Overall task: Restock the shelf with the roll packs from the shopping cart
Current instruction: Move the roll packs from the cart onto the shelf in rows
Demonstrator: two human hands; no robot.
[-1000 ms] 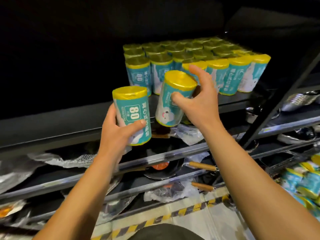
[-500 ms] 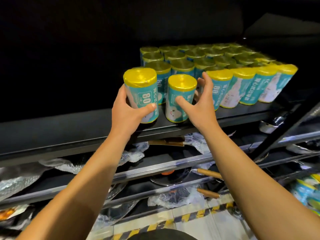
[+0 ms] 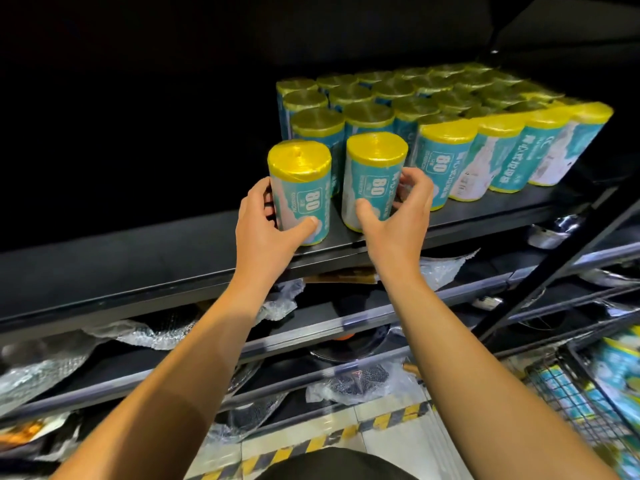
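A person sets two roll packs on the front edge of a dark shelf point(image 3: 173, 258), one in each hand. The left hand point(image 3: 266, 230) wraps the left pack point(image 3: 300, 192), thumb across its front low down and fingers curled behind. The right hand point(image 3: 394, 216) cups the right pack point(image 3: 375, 178), thumb on its lower front and fingers bent round its right side. Both packs stand upright with their bases at the shelf surface, just apart from each other and directly in front of the stocked block point(image 3: 433, 109) of identical packs that fills the right of the shelf. More packs show, blurred, in the wire cart point(image 3: 588, 393) at lower right.

The packs look light, each managed easily by one hand. The glossy film wrapper is likely slick, and the crinkled yellow caps suggest a body that gives a little under a squeeze. A grip round the middle of the cylinder, thumb opposite fingers, seems safest; lifting by the cap would risk a slip. Tall and narrow, they could tip if nudged while being slid into line.
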